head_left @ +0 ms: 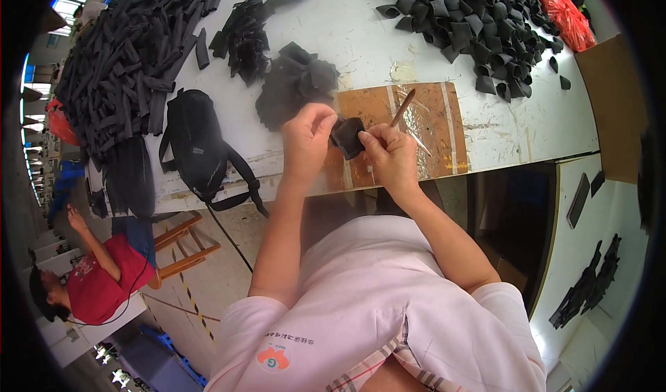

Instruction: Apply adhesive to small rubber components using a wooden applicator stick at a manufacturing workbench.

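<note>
In front of me, both hands are at a small black fabric piece [347,137], folded into a loop or pocket shape. My left hand [309,137] pinches at its upper left edge, thumb against forefinger. My right hand [390,155] grips its right side between thumb and finger. From that same hand a slender brown stick-like tool [403,107] points up and away; its exact kind is hard to make out. Under the hands lies a brown board [444,125] with strips of clear tape. Just beyond my left hand is a heap of thin black fabric pieces [295,80].
A large pile of black strips [125,73] covers the table's far left. Folded black pieces [472,24] heap up at far right, beside a red plastic bag [565,17]. A black strapped bag [194,142] lies left. Someone in red [111,281] sits at lower left.
</note>
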Demonstrator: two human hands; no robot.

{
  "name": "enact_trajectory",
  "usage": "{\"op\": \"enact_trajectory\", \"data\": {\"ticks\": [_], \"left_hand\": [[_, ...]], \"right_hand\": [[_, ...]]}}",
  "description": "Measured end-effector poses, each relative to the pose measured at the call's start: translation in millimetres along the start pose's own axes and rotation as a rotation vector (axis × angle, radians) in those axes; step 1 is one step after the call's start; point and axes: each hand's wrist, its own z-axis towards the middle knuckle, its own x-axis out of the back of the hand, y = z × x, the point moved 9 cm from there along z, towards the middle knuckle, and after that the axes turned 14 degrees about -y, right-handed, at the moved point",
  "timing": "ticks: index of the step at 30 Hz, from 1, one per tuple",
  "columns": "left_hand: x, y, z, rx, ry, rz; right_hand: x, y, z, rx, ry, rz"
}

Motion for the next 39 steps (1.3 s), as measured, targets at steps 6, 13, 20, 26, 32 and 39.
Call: {"op": "enact_trajectory", "data": {"ticks": [6,13,20,26,32,39], "left_hand": [[16,-23,-30,0.183,0.272,-0.428],[-30,7,-40,0.37,-0.184,-1.123],[-40,14,-39,0.409,-0.167,-0.974],[-42,14,-38,0.364,-0.114,-0.825],[-29,33,-37,0.235,-0.079,-0.468],[-35,45,-37,0.129,-0.012,-0.379]], "right_hand": [[-33,25,-9,-0.341,-0.296,1.072],[-21,16,-14,-0.25,-0.399,1.095],[-15,18,-18,-0.233,-0.376,0.963],[-1,6,-20,-0.056,-0.304,0.495],[41,-61,-37,0.266,0.05,-0.151],[27,-70,-37,0.385,-0.035,-0.182]]}}
